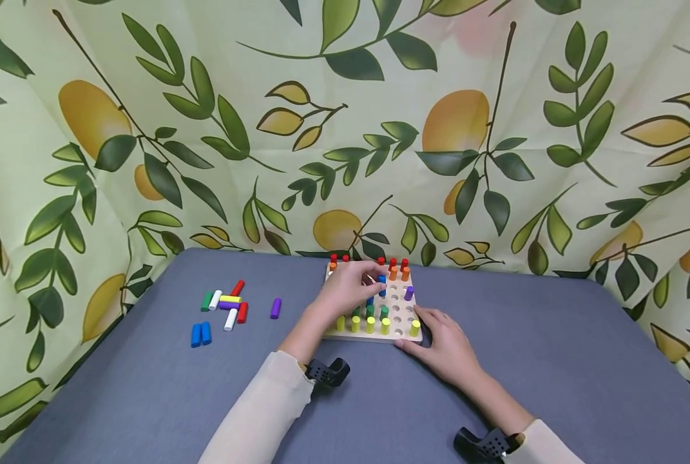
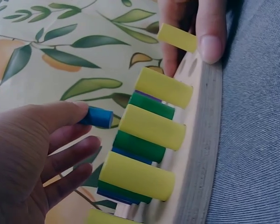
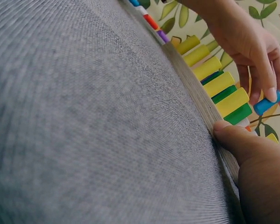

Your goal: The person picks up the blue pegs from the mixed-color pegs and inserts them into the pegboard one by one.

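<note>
Blue cylindrical peg (image 2: 98, 117), raised over a pale wooden pegboard (image 2: 203, 140).
The left hand (image 1: 346, 287) arches over the board, its grip a thumb-and-finger pinch on the peg, remaining fingers apart; the right hand (image 1: 446, 347) holds the board's near-right corner, thumb against the front edge.

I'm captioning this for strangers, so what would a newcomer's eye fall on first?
Probably the leaf-printed curtain filling the background behind the table. Next, the wooden board studded with bright pegs, near the table's far edge: the left hand pinches a blue peg above it, and the right hand holds its near right corner.
</note>
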`<action>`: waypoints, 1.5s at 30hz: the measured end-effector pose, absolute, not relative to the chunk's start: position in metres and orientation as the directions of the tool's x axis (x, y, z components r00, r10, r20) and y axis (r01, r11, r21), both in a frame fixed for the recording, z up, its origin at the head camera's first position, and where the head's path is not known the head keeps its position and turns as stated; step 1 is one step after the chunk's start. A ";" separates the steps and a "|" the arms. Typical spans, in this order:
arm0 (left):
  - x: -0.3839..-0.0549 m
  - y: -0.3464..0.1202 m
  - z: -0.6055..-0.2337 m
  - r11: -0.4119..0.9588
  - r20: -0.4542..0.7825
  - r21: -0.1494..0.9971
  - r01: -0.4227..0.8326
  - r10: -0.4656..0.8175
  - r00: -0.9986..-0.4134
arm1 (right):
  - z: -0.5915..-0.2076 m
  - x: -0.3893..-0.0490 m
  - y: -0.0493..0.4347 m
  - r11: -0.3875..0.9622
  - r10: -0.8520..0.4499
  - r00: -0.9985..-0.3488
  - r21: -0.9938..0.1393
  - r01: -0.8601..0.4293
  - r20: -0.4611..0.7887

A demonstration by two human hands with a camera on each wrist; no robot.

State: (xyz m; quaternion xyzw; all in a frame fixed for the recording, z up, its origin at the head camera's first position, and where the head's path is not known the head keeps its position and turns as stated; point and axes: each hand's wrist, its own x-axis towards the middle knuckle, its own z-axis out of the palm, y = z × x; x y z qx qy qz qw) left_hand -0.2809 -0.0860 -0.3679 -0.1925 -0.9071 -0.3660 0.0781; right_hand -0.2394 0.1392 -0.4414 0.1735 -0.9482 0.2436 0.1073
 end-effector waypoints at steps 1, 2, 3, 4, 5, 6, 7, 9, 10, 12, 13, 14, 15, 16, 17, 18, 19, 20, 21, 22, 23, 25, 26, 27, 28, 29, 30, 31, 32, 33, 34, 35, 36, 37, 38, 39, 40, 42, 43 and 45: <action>-0.281 -0.086 -0.369 0.662 0.280 0.631 0.404 0.291 -0.915 | -0.442 -0.239 0.139 0.820 -0.278 -0.916 -0.425 -0.382 0.288; -0.280 -0.086 -0.369 0.666 0.277 0.627 0.404 0.293 -0.915 | -0.442 -0.239 0.138 0.820 -0.279 -0.916 -0.425 -0.384 0.288; -0.280 -0.086 -0.370 0.672 0.275 0.621 0.403 0.295 -0.915 | -0.442 -0.239 0.138 0.820 -0.281 -0.916 -0.424 -0.385 0.288; -0.280 -0.086 -0.371 0.677 0.272 0.615 0.405 0.300 -0.915 | -0.442 -0.239 0.138 0.819 -0.282 -0.915 -0.424 -0.386 0.288; -0.280 -0.085 -0.372 0.680 0.270 0.610 0.408 0.306 -0.913 | -0.442 -0.239 0.137 0.819 -0.283 -0.915 -0.424 -0.386 0.288; -0.280 -0.085 -0.372 0.685 0.266 0.602 0.409 0.311 -0.912 | -0.442 -0.239 0.137 0.819 -0.284 -0.915 -0.424 -0.387 0.288; -0.280 -0.084 -0.373 0.689 0.264 0.596 0.412 0.317 -0.911 | -0.442 -0.239 0.137 0.818 -0.284 -0.915 -0.425 -0.388 0.288; -0.280 -0.083 -0.375 0.696 0.254 0.586 0.415 0.328 -0.910 | -0.441 -0.239 0.137 0.818 -0.285 -0.915 -0.425 -0.388 0.287; -0.279 -0.082 -0.375 0.699 0.246 0.584 0.412 0.331 -0.911 | -0.441 -0.239 0.137 0.818 -0.284 -0.916 -0.426 -0.386 0.284; -0.279 -0.080 -0.375 0.706 0.232 0.581 0.405 0.333 -0.914 | -0.440 -0.238 0.137 0.819 -0.281 -0.917 -0.426 -0.383 0.284; -0.279 -0.079 -0.375 0.706 0.229 0.581 0.405 0.335 -0.914 | -0.440 -0.238 0.137 0.821 -0.280 -0.917 -0.425 -0.382 0.284; -0.279 -0.078 -0.375 0.709 0.226 0.579 0.403 0.336 -0.914 | -0.439 -0.238 0.137 0.822 -0.279 -0.917 -0.424 -0.381 0.284; -0.279 -0.078 -0.375 0.710 0.222 0.579 0.400 0.335 -0.916 | -0.439 -0.238 0.138 0.823 -0.278 -0.918 -0.422 -0.379 0.283; -0.280 -0.077 -0.375 0.712 0.220 0.578 0.399 0.335 -0.916 | -0.439 -0.238 0.138 0.824 -0.277 -0.918 -0.422 -0.378 0.283; -0.280 -0.077 -0.376 0.713 0.219 0.576 0.399 0.336 -0.916 | -0.439 -0.238 0.138 0.826 -0.276 -0.918 -0.420 -0.378 0.283; -0.280 -0.077 -0.376 0.715 0.220 0.572 0.401 0.337 -0.915 | -0.439 -0.238 0.138 0.826 -0.276 -0.919 -0.419 -0.377 0.282; -0.280 -0.078 -0.377 0.717 0.219 0.570 0.400 0.337 -0.916 | -0.440 -0.239 0.138 0.826 -0.276 -0.919 -0.419 -0.376 0.280; -0.281 -0.078 -0.377 0.721 0.218 0.567 0.399 0.335 -0.917 | -0.440 -0.239 0.138 0.827 -0.276 -0.920 -0.419 -0.375 0.279; -0.281 -0.078 -0.377 0.724 0.217 0.563 0.397 0.334 -0.917 | -0.440 -0.239 0.138 0.827 -0.276 -0.920 -0.420 -0.375 0.278; -0.281 -0.078 -0.378 0.728 0.215 0.559 0.397 0.335 -0.917 | -0.440 -0.239 0.138 0.826 -0.276 -0.920 -0.421 -0.375 0.278; -0.281 -0.078 -0.378 0.730 0.216 0.554 0.400 0.339 -0.916 | -0.440 -0.239 0.138 0.825 -0.276 -0.920 -0.421 -0.376 0.279; -0.281 -0.078 -0.379 0.734 0.209 0.548 0.402 0.345 -0.915 | -0.440 -0.239 0.138 0.825 -0.277 -0.918 -0.420 -0.379 0.284; -0.281 -0.078 -0.380 0.736 0.205 0.545 0.402 0.348 -0.915 | -0.440 -0.239 0.138 0.825 -0.277 -0.917 -0.419 -0.380 0.287; -0.282 -0.078 -0.380 0.735 0.200 0.545 0.402 0.352 -0.914 | -0.440 -0.239 0.139 0.824 -0.277 -0.916 -0.418 -0.381 0.290; -0.282 -0.078 -0.381 0.734 0.195 0.548 0.401 0.354 -0.915 | -0.440 -0.239 0.139 0.824 -0.278 -0.915 -0.417 -0.383 0.291; -0.282 -0.078 -0.382 0.734 0.191 0.549 0.399 0.355 -0.915 | -0.440 -0.239 0.139 0.824 -0.278 -0.915 -0.416 -0.383 0.292; -0.282 -0.078 -0.382 0.735 0.187 0.551 0.396 0.353 -0.917 | -0.440 -0.239 0.139 0.824 -0.278 -0.915 -0.416 -0.384 0.293; -0.282 -0.078 -0.383 0.736 0.184 0.551 0.393 0.352 -0.918 | -0.440 -0.238 0.139 0.824 -0.278 -0.914 -0.416 -0.385 0.294; -0.282 -0.078 -0.383 0.737 0.183 0.552 0.391 0.350 -0.919 | -0.440 -0.238 0.139 0.824 -0.279 -0.914 -0.416 -0.385 0.294; -0.282 -0.077 -0.383 0.737 0.183 0.552 0.389 0.349 -0.919 | -0.440 -0.238 0.139 0.824 -0.278 -0.914 -0.417 -0.385 0.294; -0.282 -0.077 -0.383 0.739 0.182 0.552 0.387 0.346 -0.920 | -0.440 -0.238 0.139 0.823 -0.279 -0.914 -0.418 -0.385 0.294; -0.282 -0.077 -0.383 0.742 0.181 0.549 0.385 0.344 -0.921 | -0.440 -0.238 0.139 0.823 -0.278 -0.915 -0.418 -0.384 0.294; -0.282 -0.077 -0.383 0.745 0.179 0.546 0.383 0.342 -0.922 | -0.440 -0.238 0.139 0.824 -0.277 -0.915 -0.418 -0.383 0.293; -0.282 -0.076 -0.383 0.747 0.178 0.545 0.381 0.341 -0.923 | -0.440 -0.238 0.139 0.824 -0.276 -0.915 -0.418 -0.382 0.292; -0.282 -0.076 -0.383 0.749 0.177 0.543 0.379 0.339 -0.924 | -0.440 -0.238 0.139 0.824 -0.276 -0.916 -0.418 -0.381 0.291; -0.282 -0.076 -0.383 0.753 0.176 0.540 0.377 0.337 -0.925 | -0.439 -0.238 0.139 0.825 -0.275 -0.917 -0.419 -0.380 0.290; -0.282 -0.075 -0.383 0.757 0.174 0.536 0.374 0.335 -0.926 | -0.439 -0.238 0.139 0.826 -0.274 -0.918 -0.418 -0.378 0.288; -0.282 -0.075 -0.384 0.766 0.174 0.524 0.372 0.332 -0.927 | -0.439 -0.238 0.139 0.827 -0.273 -0.919 -0.418 -0.375 0.284; -0.282 -0.075 -0.385 0.770 0.174 0.518 0.372 0.331 -0.927 | -0.439 -0.238 0.139 0.828 -0.272 -0.920 -0.419 -0.374 0.283; -0.282 -0.074 -0.385 0.776 0.175 0.509 0.373 0.332 -0.927 | -0.439 -0.238 0.139 0.827 -0.272 -0.920 -0.420 -0.373 0.282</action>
